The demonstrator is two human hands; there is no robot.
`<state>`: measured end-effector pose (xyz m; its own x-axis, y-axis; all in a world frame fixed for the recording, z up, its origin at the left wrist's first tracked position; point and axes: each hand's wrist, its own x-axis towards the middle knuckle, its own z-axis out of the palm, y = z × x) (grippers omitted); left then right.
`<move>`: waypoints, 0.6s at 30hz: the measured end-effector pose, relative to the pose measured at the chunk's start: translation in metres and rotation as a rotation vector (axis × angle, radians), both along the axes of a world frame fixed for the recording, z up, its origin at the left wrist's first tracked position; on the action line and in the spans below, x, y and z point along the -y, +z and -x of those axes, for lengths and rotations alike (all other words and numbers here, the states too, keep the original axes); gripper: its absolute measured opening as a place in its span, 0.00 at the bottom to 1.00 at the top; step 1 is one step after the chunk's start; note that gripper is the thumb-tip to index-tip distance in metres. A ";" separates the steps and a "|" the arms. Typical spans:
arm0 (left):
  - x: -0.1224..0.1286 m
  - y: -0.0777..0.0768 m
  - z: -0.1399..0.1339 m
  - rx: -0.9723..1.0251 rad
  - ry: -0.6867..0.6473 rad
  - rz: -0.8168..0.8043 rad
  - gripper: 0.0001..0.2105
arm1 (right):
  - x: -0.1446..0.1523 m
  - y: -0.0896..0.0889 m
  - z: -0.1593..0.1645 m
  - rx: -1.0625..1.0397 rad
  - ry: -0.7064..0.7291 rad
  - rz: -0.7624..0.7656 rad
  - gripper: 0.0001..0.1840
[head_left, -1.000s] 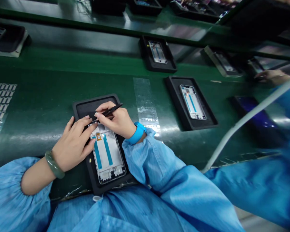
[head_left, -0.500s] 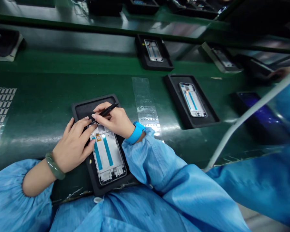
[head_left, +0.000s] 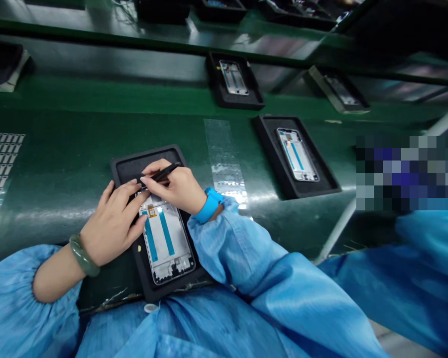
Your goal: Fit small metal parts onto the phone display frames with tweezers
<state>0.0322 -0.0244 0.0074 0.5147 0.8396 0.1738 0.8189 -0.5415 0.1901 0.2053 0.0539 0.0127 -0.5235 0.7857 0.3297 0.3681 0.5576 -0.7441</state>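
A phone frame (head_left: 179, 238) with two blue strips and a small orange flex cable (head_left: 152, 212) lies in a black foam tray (head_left: 145, 278) in front of me. My left hand (head_left: 114, 223) rests flat, fingers stretched over the frame's upper left edge, thumb on its left side. Between the fingers of my right hand (head_left: 175, 186) is a slim black tool, by its look a pair of tweezers (head_left: 167, 172), slanting down to the frame's top end. The tool's tip is hidden by my fingers.
A second foam tray (head_left: 261, 134) holding a similar phone frame (head_left: 297, 154) lies to the right. Clear film (head_left: 224, 149) is between them; a sheet of small stickers (head_left: 2, 169) lies far left. More trays stand behind. A co-worker's blue sleeve (head_left: 425, 238) is at right.
My hands stay almost in place, the right one shifting very slightly left with the tweezers. Behind, the trays on the far strip have slid a little left.
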 end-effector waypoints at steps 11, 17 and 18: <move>0.002 0.004 -0.005 -0.077 0.014 -0.041 0.20 | -0.003 -0.001 0.007 0.012 -0.020 0.047 0.12; 0.002 0.005 -0.006 -0.075 0.030 -0.046 0.20 | -0.003 -0.002 0.003 -0.045 -0.119 0.049 0.10; 0.002 0.005 -0.006 -0.072 0.030 -0.045 0.19 | -0.003 -0.002 0.002 -0.056 -0.125 0.051 0.10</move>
